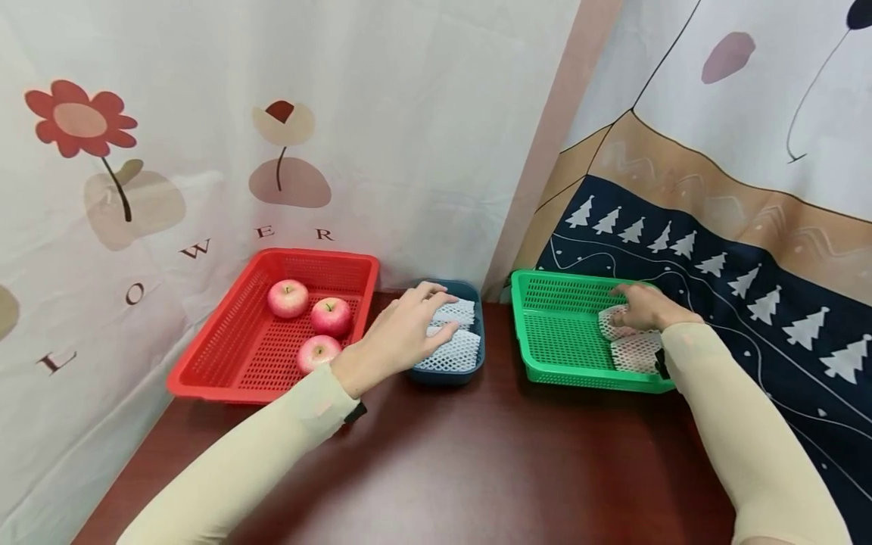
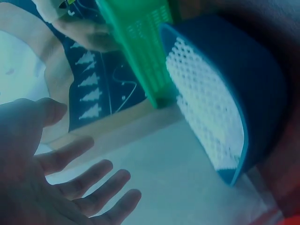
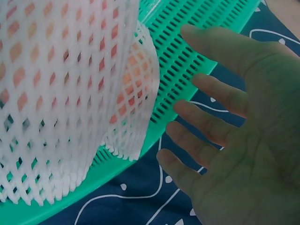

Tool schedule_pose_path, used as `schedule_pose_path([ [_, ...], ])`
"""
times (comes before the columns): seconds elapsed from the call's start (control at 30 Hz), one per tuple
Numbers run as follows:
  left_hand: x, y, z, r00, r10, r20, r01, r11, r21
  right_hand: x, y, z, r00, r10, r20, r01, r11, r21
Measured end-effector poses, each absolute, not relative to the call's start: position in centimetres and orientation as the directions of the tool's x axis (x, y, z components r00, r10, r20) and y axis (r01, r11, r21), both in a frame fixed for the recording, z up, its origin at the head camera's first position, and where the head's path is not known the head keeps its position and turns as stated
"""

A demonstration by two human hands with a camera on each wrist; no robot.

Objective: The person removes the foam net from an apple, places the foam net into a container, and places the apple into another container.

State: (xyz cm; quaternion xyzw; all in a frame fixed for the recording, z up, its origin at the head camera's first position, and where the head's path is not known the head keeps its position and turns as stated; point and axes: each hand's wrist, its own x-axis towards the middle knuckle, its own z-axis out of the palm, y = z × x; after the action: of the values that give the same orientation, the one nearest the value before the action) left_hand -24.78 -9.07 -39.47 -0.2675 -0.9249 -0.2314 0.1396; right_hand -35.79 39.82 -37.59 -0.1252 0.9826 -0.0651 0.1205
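My left hand (image 1: 400, 327) hovers over the left side of a small dark blue container (image 1: 481, 356), fingers spread and holding nothing. White foam net sleeves (image 1: 451, 351) lie inside that container; in the left wrist view the hand is apart from the netting (image 2: 206, 103). On the right, my right hand (image 1: 647, 306) reaches over the far right side of a green basket (image 1: 555, 333). Two apples in white foam nets (image 1: 635, 353) lie in this basket, just below the hand. The right wrist view shows its loosely bent fingers (image 3: 213, 126) apart from the netted apples (image 3: 51, 79).
A red basket (image 1: 225, 363) with three bare apples (image 1: 288, 298) stands at the left on the brown table (image 1: 470, 462). Behind the containers hangs a printed curtain (image 1: 422, 136), its dark blue part close to the green basket's right side.
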Motion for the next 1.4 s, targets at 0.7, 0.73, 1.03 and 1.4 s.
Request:
schedule_pose_path([
  [0.7, -25.8, -2.8, -42.8, -0.819, 0.475, 0.322, 0.571, 0.723, 0.388, -36.9, 39.1, -38.2, -0.929, -0.202, -0.311, -0.183, 0.979, -0.092],
  [0.73, -25.8, -2.5, -42.9, -0.818, 0.479, 0.318, 0.573, 0.723, 0.386, -36.8, 39.1, -38.2, -0.930, -0.198, -0.311, -0.180, 0.980, -0.085],
  [1.03, -26.4, 0.1, -44.4, -0.811, 0.513, 0.280, 0.584, 0.735, 0.345, -36.9, 39.3, -38.6, -0.930, -0.155, -0.335, -0.149, 0.988, -0.042],
  [1.4, -27.4, 2.8, -46.1, -0.836, 0.521, 0.171, 0.543, 0.745, 0.387, -37.9, 39.7, -38.7, -0.902, -0.111, -0.417, -0.105, 0.994, -0.037],
])
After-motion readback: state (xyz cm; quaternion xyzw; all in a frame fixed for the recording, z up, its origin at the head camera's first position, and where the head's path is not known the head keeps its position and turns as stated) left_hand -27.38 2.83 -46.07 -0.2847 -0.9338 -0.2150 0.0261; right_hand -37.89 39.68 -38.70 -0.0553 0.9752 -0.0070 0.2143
